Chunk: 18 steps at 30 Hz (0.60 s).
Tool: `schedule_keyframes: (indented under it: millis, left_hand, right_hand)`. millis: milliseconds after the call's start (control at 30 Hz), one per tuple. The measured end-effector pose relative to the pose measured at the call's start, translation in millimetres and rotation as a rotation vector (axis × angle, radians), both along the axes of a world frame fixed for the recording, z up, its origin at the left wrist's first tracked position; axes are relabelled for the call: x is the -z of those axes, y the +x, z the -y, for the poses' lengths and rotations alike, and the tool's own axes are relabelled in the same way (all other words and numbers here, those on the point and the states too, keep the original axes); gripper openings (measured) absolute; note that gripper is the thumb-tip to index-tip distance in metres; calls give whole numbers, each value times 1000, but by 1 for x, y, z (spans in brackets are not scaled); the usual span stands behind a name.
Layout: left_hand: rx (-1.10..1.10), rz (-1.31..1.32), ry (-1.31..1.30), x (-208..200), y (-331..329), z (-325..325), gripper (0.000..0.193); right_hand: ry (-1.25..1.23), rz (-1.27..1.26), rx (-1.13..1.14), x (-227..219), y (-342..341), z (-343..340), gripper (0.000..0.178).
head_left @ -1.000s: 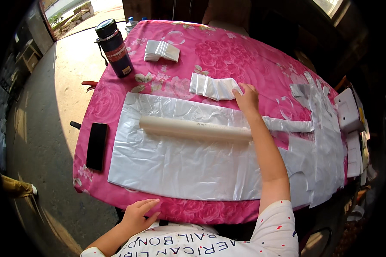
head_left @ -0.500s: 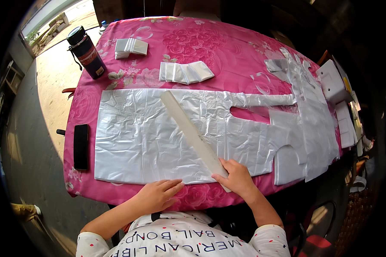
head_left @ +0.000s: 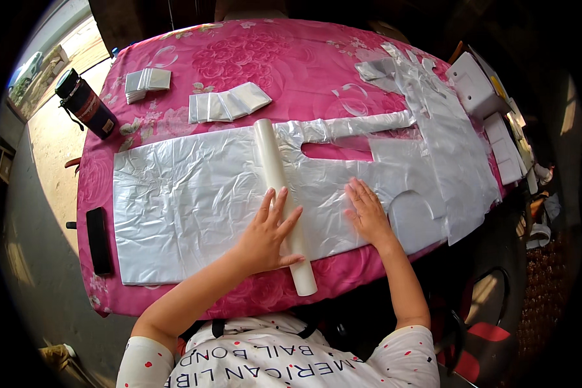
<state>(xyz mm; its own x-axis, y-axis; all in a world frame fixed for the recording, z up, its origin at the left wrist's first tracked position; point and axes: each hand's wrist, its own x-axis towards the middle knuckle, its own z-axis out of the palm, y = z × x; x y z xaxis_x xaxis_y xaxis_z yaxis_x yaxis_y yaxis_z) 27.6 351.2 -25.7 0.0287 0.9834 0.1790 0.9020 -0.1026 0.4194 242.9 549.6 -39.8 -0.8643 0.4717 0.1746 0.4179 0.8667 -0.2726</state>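
Note:
A stack of thin, whitish plastic sheets (head_left: 174,207) lies flat across the table, with an apron-like cut-out and strap at its right part. A pale, smooth tube (head_left: 271,158) rests across the sheets, its near end reaching past their front edge. My left hand (head_left: 271,233) lies on the tube with fingers spread, not wrapped round it. To the right, my right hand (head_left: 366,210) rests over the plastic with fingers stretched out, slightly blurred, apart from the tube.
A pink flowered cloth (head_left: 304,64) covers the table. Folded plastic packets (head_left: 229,103) and a smaller packet pile (head_left: 147,83) lie beyond the sheets. A dark bottle (head_left: 87,103) and a black phone (head_left: 98,240) are at left, white boxes (head_left: 475,87) at right.
My right hand has let go of the tube and moved right onto the plastic. My left hand has come onto the tube, which now lies straighter across the sheets. The view has shifted.

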Motion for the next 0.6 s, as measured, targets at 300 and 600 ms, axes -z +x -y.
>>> schedule_keyframes:
  millis: [300,600]
  left_hand:
    - [44,-1,-47,-10,9,-6,81]
    - [50,26,-18,-12,9,-7,81]
  right_hand:
    - [98,-69,782,20,160,-127,35]
    - [334,-232,805,-21,109,-79,11]
